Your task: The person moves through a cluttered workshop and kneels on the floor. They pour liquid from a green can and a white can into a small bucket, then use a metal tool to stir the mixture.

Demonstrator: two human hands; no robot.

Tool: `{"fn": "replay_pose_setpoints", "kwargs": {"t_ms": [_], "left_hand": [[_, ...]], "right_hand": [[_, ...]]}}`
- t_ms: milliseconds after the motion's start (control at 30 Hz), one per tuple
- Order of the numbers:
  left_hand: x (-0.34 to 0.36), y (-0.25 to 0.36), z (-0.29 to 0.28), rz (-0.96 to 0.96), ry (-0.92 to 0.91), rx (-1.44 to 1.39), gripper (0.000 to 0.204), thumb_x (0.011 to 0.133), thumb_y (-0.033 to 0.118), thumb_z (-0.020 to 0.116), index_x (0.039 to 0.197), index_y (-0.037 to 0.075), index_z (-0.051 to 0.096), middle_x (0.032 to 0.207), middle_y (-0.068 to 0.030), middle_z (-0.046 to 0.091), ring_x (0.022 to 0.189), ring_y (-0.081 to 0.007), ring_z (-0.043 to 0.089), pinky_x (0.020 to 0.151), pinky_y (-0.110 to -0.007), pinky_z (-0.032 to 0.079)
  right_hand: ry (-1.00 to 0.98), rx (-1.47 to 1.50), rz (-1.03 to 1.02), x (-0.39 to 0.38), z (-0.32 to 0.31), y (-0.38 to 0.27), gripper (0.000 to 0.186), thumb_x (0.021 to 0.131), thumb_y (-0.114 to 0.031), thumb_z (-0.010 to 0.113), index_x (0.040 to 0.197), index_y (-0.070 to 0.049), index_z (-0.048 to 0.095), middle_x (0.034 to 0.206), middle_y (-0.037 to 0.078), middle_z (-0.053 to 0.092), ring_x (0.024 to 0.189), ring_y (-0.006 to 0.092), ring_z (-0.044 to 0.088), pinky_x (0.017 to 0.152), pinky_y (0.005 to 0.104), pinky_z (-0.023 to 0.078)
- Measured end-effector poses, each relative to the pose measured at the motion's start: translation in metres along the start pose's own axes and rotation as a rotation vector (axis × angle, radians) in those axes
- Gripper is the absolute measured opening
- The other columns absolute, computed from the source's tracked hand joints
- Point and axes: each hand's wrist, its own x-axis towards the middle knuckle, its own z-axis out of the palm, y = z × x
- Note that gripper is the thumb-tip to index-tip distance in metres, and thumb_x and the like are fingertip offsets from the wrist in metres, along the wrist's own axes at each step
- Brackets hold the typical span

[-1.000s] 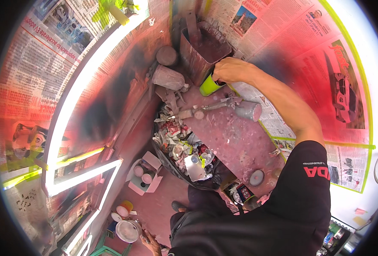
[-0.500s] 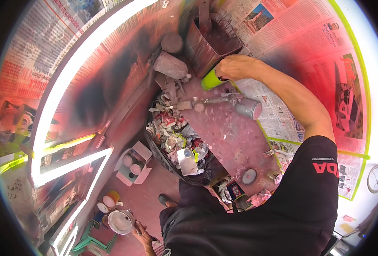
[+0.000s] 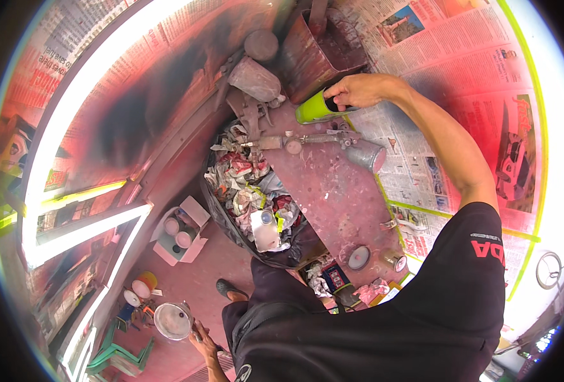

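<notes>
Since the earlier frames the right hand (image 3: 361, 90) has stayed on the lime-green cup (image 3: 314, 108), while the scene has slid downward and rightward in the head view and the cup now lies more tilted, its mouth turned toward the hand

In the head view the cup is held at its rim by the closed fingers of the right hand, at the far end of the paint-stained workbench (image 3: 333, 197), just beside the rusty metal bin (image 3: 320, 54). A spray gun (image 3: 320, 141) with its grey pot is seen lying on the bench just near of the cup, apart from it. To the left of the bench a black rubbish bag (image 3: 256, 197) is filled with crumpled masking paper and a white bottle (image 3: 265, 230). The left hand (image 3: 203, 342) is seen low at the near edge, just beside a round metal lid (image 3: 172, 320); whether that hand is closed or spread cannot be told. Newspaper (image 3: 447, 70) is taped over the wall to the right
</notes>
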Motion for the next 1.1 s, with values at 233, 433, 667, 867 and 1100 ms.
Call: {"fn": "replay_pose_setpoints", "kwargs": {"t_ms": [233, 433, 667, 867, 1100], "left_hand": [[0.005, -0.013, 0.008, 0.028, 0.025, -0.018, 0.043, 0.107, 0.039, 0.062, 0.126, 0.000, 0.062, 0.080, 0.0002, 0.054, 0.061, -0.0082, 0.048, 0.052, -0.026, 0.037], [0.006, -0.007, 0.012, 0.060, 0.022, -0.026, 0.045, 0.107, 0.040, 0.061, 0.126, 0.000, 0.063, 0.079, -0.0001, 0.055, 0.062, -0.0085, 0.049, 0.052, -0.026, 0.036], [0.011, -0.012, 0.011, 0.046, -0.020, -0.019, 0.045, 0.107, 0.038, 0.063, 0.127, -0.002, 0.064, 0.085, -0.0013, 0.057, 0.065, -0.0096, 0.049, 0.057, -0.027, 0.041], [0.012, -0.015, 0.012, 0.016, -0.014, 0.016, 0.043, 0.107, 0.035, 0.064, 0.127, -0.002, 0.064, 0.088, -0.0013, 0.058, 0.066, -0.0088, 0.048, 0.058, -0.026, 0.041], [0.017, 0.001, 0.021, 0.029, -0.051, -0.040, 0.040, 0.107, 0.034, 0.064, 0.126, -0.001, 0.064, 0.089, 0.0001, 0.058, 0.066, -0.0076, 0.046, 0.057, -0.025, 0.039]], "right_hand": [[-0.051, -0.118, -0.036, 0.000, -0.005, -0.024, 0.038, 0.097, -0.014, 0.056, 0.133, -0.010, 0.065, 0.106, 0.011, 0.076, 0.096, 0.0243, 0.069, 0.089, 0.0385, 0.052], [-0.024, -0.188, -0.044, 0.012, -0.002, -0.010, 0.034, 0.090, -0.015, 0.057, 0.122, -0.007, 0.066, 0.099, 0.015, 0.073, 0.092, 0.0280, 0.067, 0.084, 0.0400, 0.051], [0.024, -0.103, -0.143, 0.009, 0.008, -0.002, 0.026, 0.102, -0.020, 0.057, 0.120, -0.006, 0.069, 0.097, 0.014, 0.073, 0.091, 0.0270, 0.068, 0.084, 0.0396, 0.051], [-0.039, -0.038, -0.101, 0.004, 0.009, 0.006, 0.026, 0.107, -0.023, 0.056, 0.122, -0.008, 0.069, 0.100, 0.006, 0.075, 0.093, 0.0196, 0.066, 0.088, 0.0350, 0.051], [-0.166, -0.005, -0.075, 0.009, 0.013, 0.009, 0.026, 0.108, -0.024, 0.058, 0.125, -0.007, 0.067, 0.105, 0.002, 0.074, 0.098, 0.0131, 0.064, 0.092, 0.0320, 0.050]]}}
